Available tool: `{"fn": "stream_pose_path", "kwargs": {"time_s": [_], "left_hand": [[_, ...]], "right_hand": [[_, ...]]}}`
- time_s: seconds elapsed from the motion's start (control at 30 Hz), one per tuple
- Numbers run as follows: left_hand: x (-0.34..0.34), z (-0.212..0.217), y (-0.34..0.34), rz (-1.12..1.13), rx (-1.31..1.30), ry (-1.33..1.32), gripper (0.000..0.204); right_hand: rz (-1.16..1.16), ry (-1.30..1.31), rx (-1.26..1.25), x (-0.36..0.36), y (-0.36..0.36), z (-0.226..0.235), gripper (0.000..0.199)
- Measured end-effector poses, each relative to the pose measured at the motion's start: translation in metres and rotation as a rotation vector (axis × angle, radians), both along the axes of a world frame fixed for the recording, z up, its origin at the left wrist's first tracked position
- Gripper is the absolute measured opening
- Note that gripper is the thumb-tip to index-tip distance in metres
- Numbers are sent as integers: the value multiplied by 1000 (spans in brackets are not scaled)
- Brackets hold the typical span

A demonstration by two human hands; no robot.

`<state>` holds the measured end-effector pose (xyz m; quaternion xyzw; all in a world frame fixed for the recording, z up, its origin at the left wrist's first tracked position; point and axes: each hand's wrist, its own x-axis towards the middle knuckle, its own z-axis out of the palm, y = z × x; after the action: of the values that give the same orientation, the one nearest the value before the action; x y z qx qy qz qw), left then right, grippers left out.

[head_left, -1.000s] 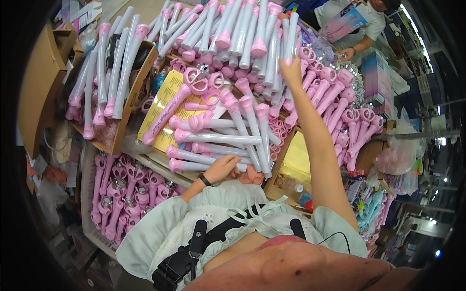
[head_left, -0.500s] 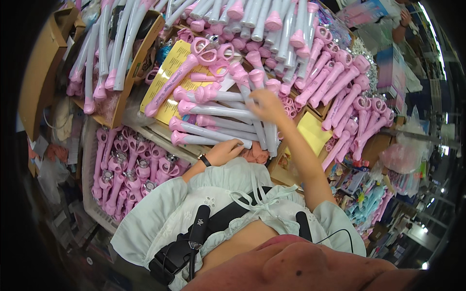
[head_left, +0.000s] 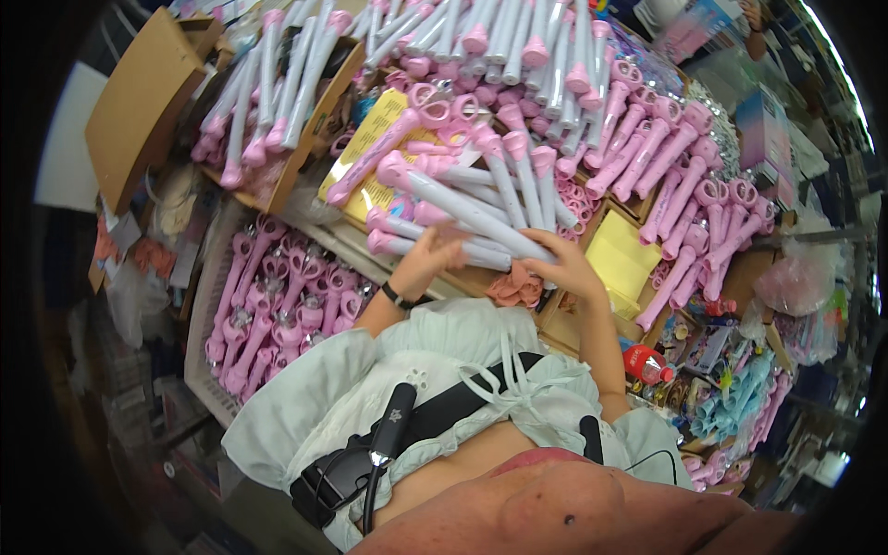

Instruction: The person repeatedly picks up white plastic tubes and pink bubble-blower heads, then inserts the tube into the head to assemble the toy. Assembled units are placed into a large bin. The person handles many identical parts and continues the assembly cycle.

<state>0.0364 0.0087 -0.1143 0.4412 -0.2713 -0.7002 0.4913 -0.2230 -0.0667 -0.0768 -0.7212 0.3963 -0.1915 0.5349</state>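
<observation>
My right hand (head_left: 569, 265) is closed around the near end of a pale grey-white tube with a pink cap (head_left: 476, 215). The tube slants up to the left, its cap at the far end, above other tubes in the pile. Motion smears the fingers of my left hand (head_left: 433, 261), which is beside the lower tubes of the pile (head_left: 398, 246); whether it grips anything is unclear. Several more capped tubes (head_left: 524, 176) lie just beyond my hands. A pink toy wand with a ring-shaped head (head_left: 375, 157) rests on a yellow printed sheet (head_left: 370, 129).
At left stands a pale crate (head_left: 205, 356) of pink wands. Cardboard boxes (head_left: 310, 120) hold more tubes. Pink wands (head_left: 647, 148) are heaped at right, near a yellow pad (head_left: 622, 254). A crumpled orange cloth (head_left: 518, 285) and a red-labelled bottle (head_left: 645, 363) are close to my body.
My right hand has come down toward me and now holds a tube's near end. That tube is raised across the pile. My left hand has shifted up from the tube ends. The whole view has shifted.
</observation>
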Motion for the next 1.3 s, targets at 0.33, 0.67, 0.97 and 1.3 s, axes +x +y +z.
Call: {"fn": "stream_pose_path", "kwargs": {"time_s": [0.33, 0.67, 0.97, 1.3], "left_hand": [[-23, 87, -7, 83, -408, 331, 35], [-27, 94, -3, 127, -375, 392, 32], [-11, 65, -2, 137, -279, 682, 34], [30, 33, -16, 252, -312, 36, 34]], "right_hand": [[-327, 55, -204, -56, 64, 45, 52], [-496, -401, -24, -81, 75, 57, 56], [-474, -634, -98, -69, 74, 66, 60], [-474, -788, -33, -60, 63, 51, 43]]}}
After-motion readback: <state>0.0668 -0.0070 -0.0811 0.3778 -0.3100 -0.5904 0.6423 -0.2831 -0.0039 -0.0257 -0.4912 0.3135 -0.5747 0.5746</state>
